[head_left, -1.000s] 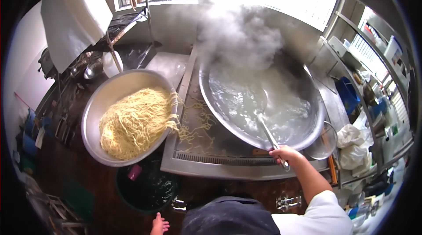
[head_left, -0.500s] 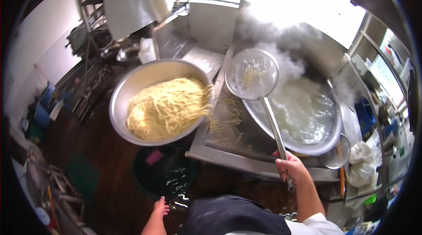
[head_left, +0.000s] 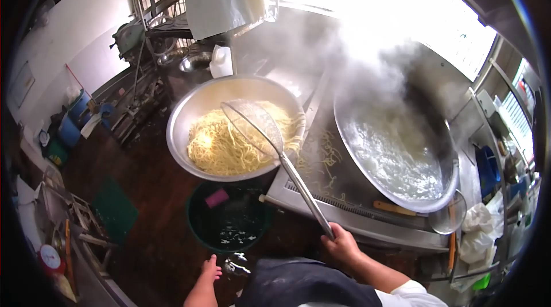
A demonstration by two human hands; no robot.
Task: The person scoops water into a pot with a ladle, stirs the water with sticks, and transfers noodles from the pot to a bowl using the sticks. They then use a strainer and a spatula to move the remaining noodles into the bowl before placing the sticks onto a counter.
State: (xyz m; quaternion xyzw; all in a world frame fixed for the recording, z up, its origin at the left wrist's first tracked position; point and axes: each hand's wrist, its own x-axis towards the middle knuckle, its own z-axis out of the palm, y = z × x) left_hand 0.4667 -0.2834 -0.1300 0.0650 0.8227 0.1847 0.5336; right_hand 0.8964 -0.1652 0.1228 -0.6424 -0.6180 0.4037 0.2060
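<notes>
My right hand (head_left: 340,244) is closed round the metal handle of a long wire-mesh strainer (head_left: 255,129). The strainer's head is tilted over a large metal basin (head_left: 179,134), against the heap of yellow noodles (head_left: 229,149) inside. Some noodles hang over the basin's right rim. At the lower middle, my left hand (head_left: 213,268) holds nothing, its fingers apart, near a dark green tub (head_left: 198,232) of water with a pink object (head_left: 217,198) in it. To the right, a big pan (head_left: 396,199) of bubbling water gives off steam.
Loose noodles (head_left: 328,149) lie on the metal stove top (head_left: 321,178) between basin and pan. A second strainer (head_left: 447,215) and white plastic bags (head_left: 477,232) are at the right. A red scale (head_left: 50,257) stands at the lower left, a white jug (head_left: 220,61) behind the basin.
The strainer has swung left from beside the pan to over the basin, its head now tipped on the noodles. My right hand has moved left and down. The view has shifted.
</notes>
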